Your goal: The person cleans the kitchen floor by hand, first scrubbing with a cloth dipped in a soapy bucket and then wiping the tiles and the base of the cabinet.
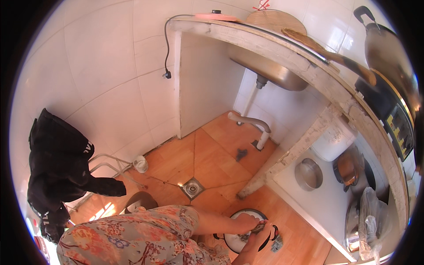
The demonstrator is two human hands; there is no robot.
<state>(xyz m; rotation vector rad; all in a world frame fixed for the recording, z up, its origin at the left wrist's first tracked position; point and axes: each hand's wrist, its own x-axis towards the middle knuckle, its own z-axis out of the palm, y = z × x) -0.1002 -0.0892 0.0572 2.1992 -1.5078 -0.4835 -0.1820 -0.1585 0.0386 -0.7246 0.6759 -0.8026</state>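
Both hands meet over a two-handled pot on the floor; it has a dark rim and a white inside. My left hand, reaching in from the left under a floral sleeve, has its fingers curled on a small dark brownish object. On the near side, my right hand grips the same object. Its kind cannot be made out, since the fingers cover much of it. Dark bits show inside the pot below the hands. A grey-green crumpled cloth or pad lies on the floor beside the pot's right handle.
A drain sits in the orange tiled floor. A countertop with a steel sink overhangs a drain hose. A low shelf at right holds a round metal tin and a plastic bag. Black clothing hangs left.
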